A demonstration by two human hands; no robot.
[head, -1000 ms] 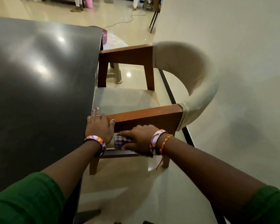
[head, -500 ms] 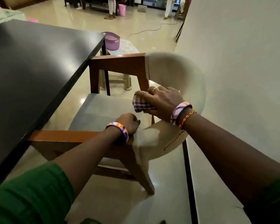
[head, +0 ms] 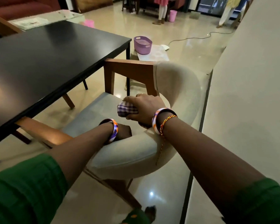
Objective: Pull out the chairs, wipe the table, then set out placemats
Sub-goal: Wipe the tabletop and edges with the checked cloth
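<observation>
A wooden armchair [head: 132,70] with a curved beige padded back and grey seat stands beside the black table [head: 44,57], its seat out from under the tabletop. My left hand [head: 122,132] grips the inner side of the padded back near its left end; its fingers are mostly hidden behind the padding. My right hand [head: 144,109] holds a bunched purple checked cloth [head: 125,109] just above the seat, wrist over the padded back.
A cream wall [head: 252,94] runs close along the chair's right side. A purple basket [head: 142,44] sits on a low stool beyond the table's corner. A cable [head: 192,38] crosses the glossy floor. Another chair's leg [head: 68,101] shows under the table. People stand far back.
The chair has come out from under the table and turned toward me. My left hand went from the table edge to the chair's padded back. My right hand keeps the cloth.
</observation>
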